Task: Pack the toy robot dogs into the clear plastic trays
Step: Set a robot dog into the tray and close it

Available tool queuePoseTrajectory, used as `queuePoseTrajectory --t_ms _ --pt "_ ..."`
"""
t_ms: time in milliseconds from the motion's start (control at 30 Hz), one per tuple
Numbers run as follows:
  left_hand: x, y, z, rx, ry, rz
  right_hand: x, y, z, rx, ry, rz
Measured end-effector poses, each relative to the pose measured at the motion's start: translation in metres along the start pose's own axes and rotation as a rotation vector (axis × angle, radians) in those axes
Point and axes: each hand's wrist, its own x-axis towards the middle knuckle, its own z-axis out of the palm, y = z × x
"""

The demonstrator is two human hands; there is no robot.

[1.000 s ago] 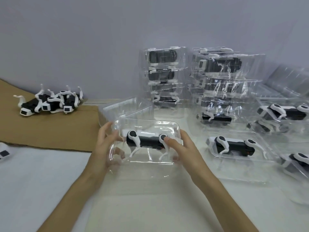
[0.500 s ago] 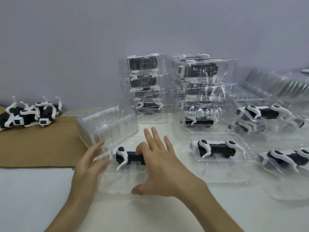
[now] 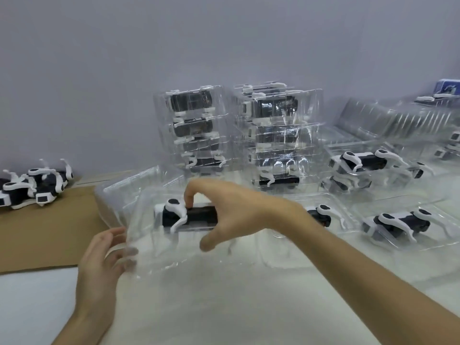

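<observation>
the white table (image 3: 224, 307) is in front of me, with a brown cardboard sheet (image 3: 49, 232) on its left part. at the back stand two stacks of packed trays (image 3: 191, 128), and some loose dogs (image 3: 37, 188) wait on the cardboard, well apart from my hands.

the clear tray (image 3: 146, 247) is just before me, a little tilted. my left hand (image 3: 102, 260) pinches its left edge, thumb above and fingers under the plastic. my right hand (image 3: 236, 215) comes from the right and lies over the toy dog (image 3: 174, 217), so this hand is the nearer one. the dog lies in the tray on its side, long axis left to right, head to the left. my fingers bend down on its back and the thumb stays apart on the near side; i cannot tell if i clamp it or only press.
</observation>
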Motion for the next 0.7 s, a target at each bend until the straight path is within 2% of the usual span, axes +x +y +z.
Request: queuePoseTrajectory --t_ms 67,167,433,533,700 --pt "0.001 -0.002 0.001 0.026 -0.008 -0.003 -0.022 -0.001 -0.025 0.059 0.032 -0.011" --pt "0.003 -0.003 0.003 0.075 -0.015 0.013 -0.052 0.008 -0.064 -0.011 0.021 0.036" --pt "0.005 -0.003 0.006 0.157 -0.001 0.011 -0.156 0.073 -0.146 -0.106 0.129 0.347" --pt "0.004 -0.004 0.01 0.162 -0.004 0.015 -0.177 0.11 -0.166 -0.164 0.265 0.512" --pt "-0.001 -0.006 0.011 0.191 0.005 0.027 -0.156 0.182 -0.198 -0.077 0.616 0.779"
